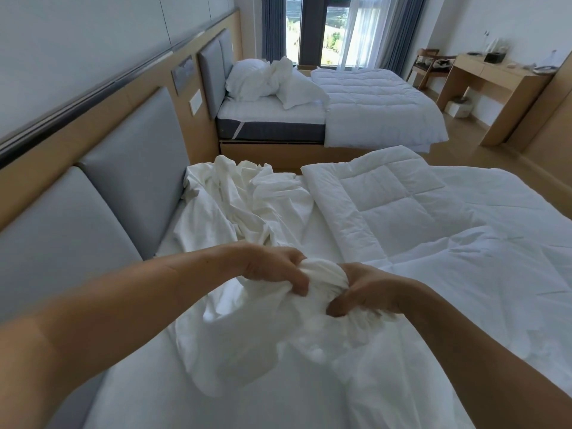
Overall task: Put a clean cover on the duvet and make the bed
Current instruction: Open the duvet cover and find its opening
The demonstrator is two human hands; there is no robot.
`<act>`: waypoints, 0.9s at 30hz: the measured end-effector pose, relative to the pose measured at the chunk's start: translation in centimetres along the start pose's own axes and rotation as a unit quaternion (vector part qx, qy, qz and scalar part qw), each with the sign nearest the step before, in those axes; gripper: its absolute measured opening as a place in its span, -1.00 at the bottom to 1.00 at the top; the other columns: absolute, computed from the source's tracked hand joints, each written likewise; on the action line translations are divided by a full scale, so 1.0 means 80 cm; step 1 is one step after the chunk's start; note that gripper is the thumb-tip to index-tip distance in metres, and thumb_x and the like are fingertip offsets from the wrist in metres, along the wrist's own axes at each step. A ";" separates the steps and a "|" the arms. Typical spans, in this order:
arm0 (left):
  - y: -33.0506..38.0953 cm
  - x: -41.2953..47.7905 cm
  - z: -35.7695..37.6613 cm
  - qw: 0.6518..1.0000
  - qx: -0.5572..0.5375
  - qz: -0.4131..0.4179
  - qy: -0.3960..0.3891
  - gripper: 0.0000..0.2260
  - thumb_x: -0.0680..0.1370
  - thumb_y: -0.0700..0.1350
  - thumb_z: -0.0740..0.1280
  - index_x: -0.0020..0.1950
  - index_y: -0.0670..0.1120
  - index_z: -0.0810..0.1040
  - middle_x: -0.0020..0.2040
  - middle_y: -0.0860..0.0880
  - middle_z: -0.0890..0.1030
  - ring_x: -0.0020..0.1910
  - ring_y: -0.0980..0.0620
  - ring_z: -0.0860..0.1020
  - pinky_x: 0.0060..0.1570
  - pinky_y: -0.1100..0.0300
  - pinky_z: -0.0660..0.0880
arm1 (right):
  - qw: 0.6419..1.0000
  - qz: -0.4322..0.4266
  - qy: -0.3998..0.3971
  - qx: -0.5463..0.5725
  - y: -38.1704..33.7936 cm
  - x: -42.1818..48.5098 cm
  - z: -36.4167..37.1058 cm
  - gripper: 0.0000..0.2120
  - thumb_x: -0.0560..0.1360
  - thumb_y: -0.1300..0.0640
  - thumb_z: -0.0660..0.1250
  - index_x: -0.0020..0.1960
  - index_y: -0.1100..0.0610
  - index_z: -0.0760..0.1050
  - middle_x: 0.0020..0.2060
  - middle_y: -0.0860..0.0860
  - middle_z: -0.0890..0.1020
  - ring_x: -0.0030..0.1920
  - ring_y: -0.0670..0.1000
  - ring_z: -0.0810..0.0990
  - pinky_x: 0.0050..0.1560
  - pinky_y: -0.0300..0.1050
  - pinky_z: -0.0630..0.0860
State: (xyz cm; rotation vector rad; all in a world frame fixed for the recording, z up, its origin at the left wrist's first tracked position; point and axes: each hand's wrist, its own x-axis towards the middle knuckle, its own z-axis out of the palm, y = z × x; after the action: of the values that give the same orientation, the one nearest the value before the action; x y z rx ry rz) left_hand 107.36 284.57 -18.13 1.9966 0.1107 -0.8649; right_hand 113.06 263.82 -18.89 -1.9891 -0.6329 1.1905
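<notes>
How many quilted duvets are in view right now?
2. The near duvet lies on the near bed; the far duvet covers the far bed by the window. None seems hidden.

the cover [241, 335] sits bunched between the left hand [272, 269] and right hand [363, 292], on the bed [312, 239]. the duvet [433, 230] lies right of the hands, the headboard [123, 187] left. well beyond them stands a second bed [371, 103], with a surface [501, 77] to its right.

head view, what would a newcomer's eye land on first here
The left hand and right hand meet at lower centre, fingers gripping a bunch of white cover. Beyond them to the right a bare quilted duvet lies spread out; a second bed with heaped pillows stands by the window.
</notes>
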 end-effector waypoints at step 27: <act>0.046 0.012 -0.023 0.957 0.289 0.025 0.016 -0.74 0.42 -0.06 0.55 -0.13 0.15 0.48 -0.21 0.20 0.58 -0.24 0.26 0.55 -0.33 0.44 0.42 | 0.988 -0.089 0.062 0.109 0.014 0.013 0.018 -0.63 0.31 0.44 0.37 0.06 0.17 0.62 -0.11 0.10 0.69 -0.07 0.11 0.68 -0.03 0.00 0.64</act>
State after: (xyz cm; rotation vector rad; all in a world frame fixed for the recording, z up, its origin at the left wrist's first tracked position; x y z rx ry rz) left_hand 110.53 283.68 -15.47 2.5432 -0.1987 -0.9018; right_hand 112.28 264.38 -20.81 -1.7682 -0.5781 0.9756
